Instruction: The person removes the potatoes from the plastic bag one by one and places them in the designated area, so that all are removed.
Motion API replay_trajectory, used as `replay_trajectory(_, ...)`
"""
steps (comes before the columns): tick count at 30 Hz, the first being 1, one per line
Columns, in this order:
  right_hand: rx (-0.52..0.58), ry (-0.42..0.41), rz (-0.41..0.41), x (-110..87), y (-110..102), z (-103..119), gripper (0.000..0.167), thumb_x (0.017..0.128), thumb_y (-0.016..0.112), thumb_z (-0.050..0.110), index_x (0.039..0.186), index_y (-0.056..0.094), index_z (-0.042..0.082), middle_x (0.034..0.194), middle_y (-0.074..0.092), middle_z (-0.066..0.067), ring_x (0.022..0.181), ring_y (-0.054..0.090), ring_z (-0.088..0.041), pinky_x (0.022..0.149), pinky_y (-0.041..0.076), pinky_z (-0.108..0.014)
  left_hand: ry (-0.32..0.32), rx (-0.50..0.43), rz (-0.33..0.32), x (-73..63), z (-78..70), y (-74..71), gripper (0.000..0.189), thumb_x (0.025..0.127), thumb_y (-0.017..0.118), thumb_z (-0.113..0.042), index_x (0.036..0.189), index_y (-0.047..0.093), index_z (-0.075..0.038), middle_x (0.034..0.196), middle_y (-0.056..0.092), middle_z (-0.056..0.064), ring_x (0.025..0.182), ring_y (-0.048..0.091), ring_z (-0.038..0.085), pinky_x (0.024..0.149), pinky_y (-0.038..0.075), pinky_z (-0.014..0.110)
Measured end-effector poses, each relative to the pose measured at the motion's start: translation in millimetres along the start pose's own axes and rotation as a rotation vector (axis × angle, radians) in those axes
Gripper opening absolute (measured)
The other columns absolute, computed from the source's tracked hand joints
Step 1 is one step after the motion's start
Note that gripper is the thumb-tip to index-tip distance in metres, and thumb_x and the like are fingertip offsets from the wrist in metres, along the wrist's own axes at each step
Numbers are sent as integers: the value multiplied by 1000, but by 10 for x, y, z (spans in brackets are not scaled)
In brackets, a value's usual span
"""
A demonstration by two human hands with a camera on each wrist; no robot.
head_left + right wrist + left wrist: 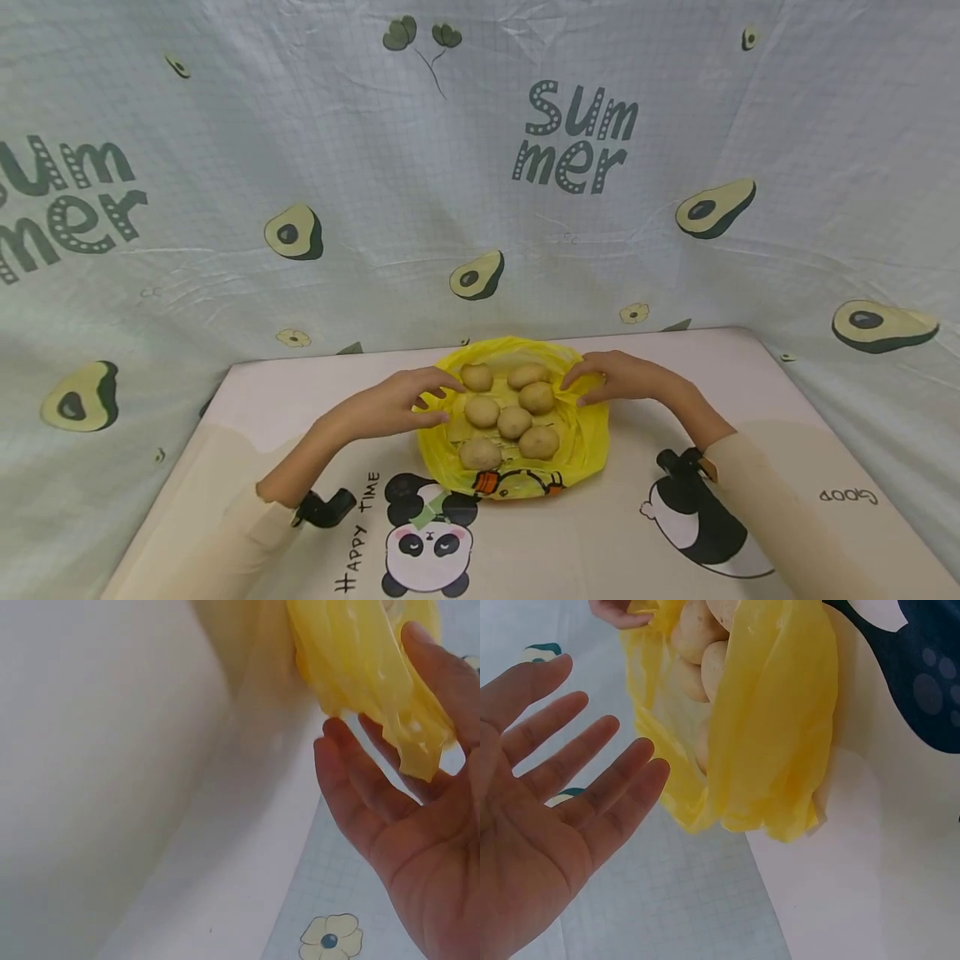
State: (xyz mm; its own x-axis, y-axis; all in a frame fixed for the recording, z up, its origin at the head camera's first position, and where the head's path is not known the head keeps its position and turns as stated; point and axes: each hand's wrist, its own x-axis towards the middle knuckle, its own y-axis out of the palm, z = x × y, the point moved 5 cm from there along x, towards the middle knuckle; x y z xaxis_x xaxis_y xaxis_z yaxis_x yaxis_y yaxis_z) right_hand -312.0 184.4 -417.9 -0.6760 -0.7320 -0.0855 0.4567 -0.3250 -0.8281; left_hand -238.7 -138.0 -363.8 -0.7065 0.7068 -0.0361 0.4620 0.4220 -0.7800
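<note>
A yellow plastic bag (588, 454) lies spread wide on the table, its rim forming a ring around several potatoes (482, 411). At the bag's left side is my left hand (396, 404), fingers extended and spread, holding nothing. In the left wrist view that hand (562, 787) shows its palm, apart from the yellow plastic. My right hand (622, 375) is at the bag's right rim. The right wrist view has the rim's loose plastic (420, 746) between the thumb and the loosely bent fingers, with a gap around it.
The pale table cover (585, 558) carries printed pandas and lettering. A hanging cloth (420, 200) with avocado prints rises behind the table's back edge. Black wrist mounts (327, 507) sit at both sleeve cuffs.
</note>
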Motion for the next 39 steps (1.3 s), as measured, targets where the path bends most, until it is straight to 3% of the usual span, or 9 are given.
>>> replay_trajectory(2,19,6,18,21,-27,-21,26,93,75,32,118,74,24,118,68,5,109,58,-18,95,49,-41,10,13,20,29,-14,-2,40,100,66,-19,138,59,-8,140,58,12,121,60,35,96,54,47)
replay_trajectory(9,207,149,17,26,-29,-153,19,103,62,25,115,75,17,117,69,-3,92,59,-18,78,54,-32,30,42,83,142,-60,49,36,101,65,-19,136,61,-13,137,61,7,121,59,30,96,54,45)
replay_trajectory(14,249,114,-16,1,-1,-169,16,103,59,12,111,73,13,116,69,-7,89,57,-19,73,54,-31,47,26,157,208,-60,184,31,103,61,-18,133,63,-9,135,62,6,123,58,29,97,53,45)
replay_trajectory(20,209,117,-13,-19,26,-179,13,102,62,12,108,73,13,112,68,-5,84,57,-18,72,54,-31,63,38,207,300,-54,328,30,101,61,-12,130,65,-5,131,64,9,124,58,29,99,53,44)
replay_trajectory(24,125,125,-6,-26,34,-176,18,95,73,26,112,73,19,121,67,-4,101,59,-21,90,52,-41,85,65,237,359,-63,401,32,98,66,-9,129,66,-2,130,65,11,123,60,29,103,51,41)
replay_trajectory(28,64,105,-1,-25,48,-163,31,88,80,32,115,70,21,128,64,-4,117,54,-25,105,43,-52,105,102,266,403,-68,470,34,95,71,-11,127,68,-3,128,66,10,119,59,25,102,51,39)
replay_trajectory(34,28,99,4,-36,52,-184,43,84,84,28,120,63,16,127,62,-4,116,53,-26,105,43,-51,112,161,300,456,-47,565,34,93,75,-14,125,68,-7,124,65,6,112,58,21,98,51,33)
replay_trajectory(39,36,80,16,-34,40,-196,44,85,83,29,120,61,14,127,61,-6,115,53,-28,97,51,-46,100,197,320,476,-31,581,35,91,77,-14,125,68,-7,123,65,6,109,58,22,97,50,31)
